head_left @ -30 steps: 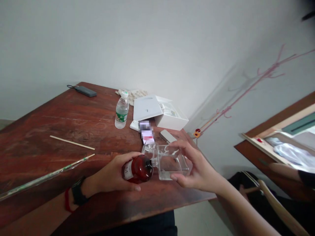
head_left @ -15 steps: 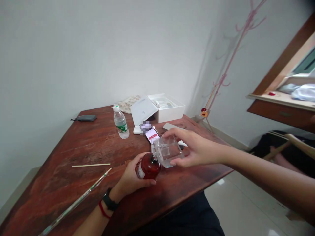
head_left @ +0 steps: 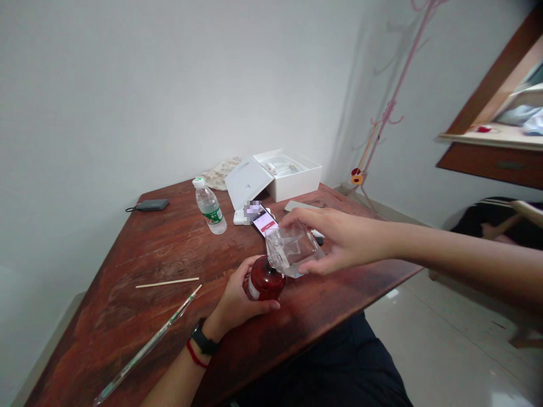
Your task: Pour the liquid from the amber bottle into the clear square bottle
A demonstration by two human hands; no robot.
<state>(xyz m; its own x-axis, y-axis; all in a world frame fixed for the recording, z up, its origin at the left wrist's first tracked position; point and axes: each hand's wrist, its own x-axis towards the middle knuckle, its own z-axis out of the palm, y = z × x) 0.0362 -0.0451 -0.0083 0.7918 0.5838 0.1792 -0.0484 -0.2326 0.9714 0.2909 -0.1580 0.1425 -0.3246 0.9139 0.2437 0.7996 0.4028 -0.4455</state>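
My left hand (head_left: 235, 299) is wrapped around a small dark red bottle (head_left: 265, 281) with a white label, standing on the wooden table (head_left: 169, 249) near its front edge. My right hand (head_left: 339, 237) grips a clear glass beaker (head_left: 292, 250) with a little clear liquid, tilted so its lip rests over the red bottle's mouth. A black watch and a red band sit on my left wrist.
A phone (head_left: 265, 221) with a lit screen lies just behind the beaker. Further back are a water bottle (head_left: 209, 206), an open white box (head_left: 275, 178), a cloth and a grey power bank (head_left: 151, 204). A wooden stick (head_left: 167, 282) and a long glass rod (head_left: 146, 347) lie at the left.
The view has swung and pulled back. Both hands keep their grip. The beaker has tipped further over the red bottle's mouth.
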